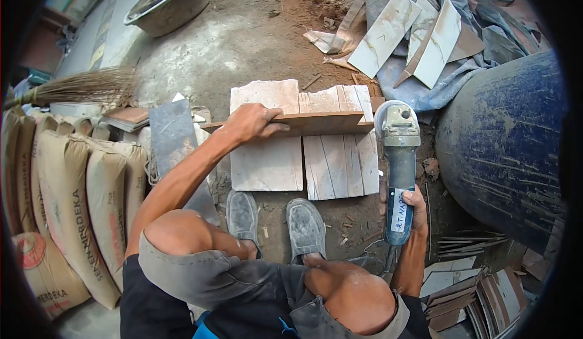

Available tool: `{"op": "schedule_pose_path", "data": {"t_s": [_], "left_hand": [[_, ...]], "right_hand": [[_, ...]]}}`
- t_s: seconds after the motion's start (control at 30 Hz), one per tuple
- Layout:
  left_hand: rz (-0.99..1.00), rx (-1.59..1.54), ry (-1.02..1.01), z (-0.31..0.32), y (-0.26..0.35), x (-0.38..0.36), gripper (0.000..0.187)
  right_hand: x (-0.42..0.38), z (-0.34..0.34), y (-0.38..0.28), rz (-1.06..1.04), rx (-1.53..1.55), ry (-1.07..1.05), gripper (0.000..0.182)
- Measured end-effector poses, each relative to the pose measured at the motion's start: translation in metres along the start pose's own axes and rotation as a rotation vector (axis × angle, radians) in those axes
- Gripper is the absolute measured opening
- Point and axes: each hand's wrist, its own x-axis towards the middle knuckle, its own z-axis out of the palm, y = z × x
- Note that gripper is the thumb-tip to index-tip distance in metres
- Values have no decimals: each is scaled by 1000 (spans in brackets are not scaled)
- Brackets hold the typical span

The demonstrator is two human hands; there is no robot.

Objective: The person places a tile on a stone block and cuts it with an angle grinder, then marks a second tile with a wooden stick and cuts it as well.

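Left hand pressed flat, fingers spread, on a brown tile lying across two slabs at 12 o'clock of the shoes. Right hand closed around a grinder, its disc at the tile's 3 o'clock end. Barrel stood at 3 o'clock, sacks at 9.

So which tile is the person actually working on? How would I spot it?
Find the big blue drum on the right, then the pale slabs before the person's shoes. The brown tile strip lies across them under the left hand, notched at its right end beside the angle grinder.
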Motion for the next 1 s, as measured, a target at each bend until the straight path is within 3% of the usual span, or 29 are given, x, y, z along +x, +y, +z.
{"op": "schedule_pose_path", "data": {"t_s": [0.13, 0.2, 0.27, 0.33, 0.37, 0.47, 0.7, 1.0], "left_hand": [[-113, -226, 43, -6, -32, -3, 46], [-362, -637, 124, -17, -44, -10, 45], [-490, -759, 94, -18, -66, -10, 43], [-781, -1216, 286, -17, -81, -12, 42], [-786, -1320, 399, -11, -94, -9, 41], [-920, -1581, 467, -5, -143, 3, 40], [-969, -1728, 897, 46, -286, 44, 42], [-1224, -1648, 1374, 65, -335, 62, 54]], "right_hand": [[-26, -12, -10, -104, 162, -19, 58], [-40, -24, -10, -119, 225, 4, 62], [-49, -26, -10, -151, 271, 39, 64], [-52, -31, -7, -167, 264, 24, 64], [-53, -31, -6, -165, 272, 34, 65], [-54, -27, -2, -140, 290, 73, 66], [-50, -28, 15, -72, 250, 125, 68], [-50, 1, 14, -3, 87, 351, 67]]}}
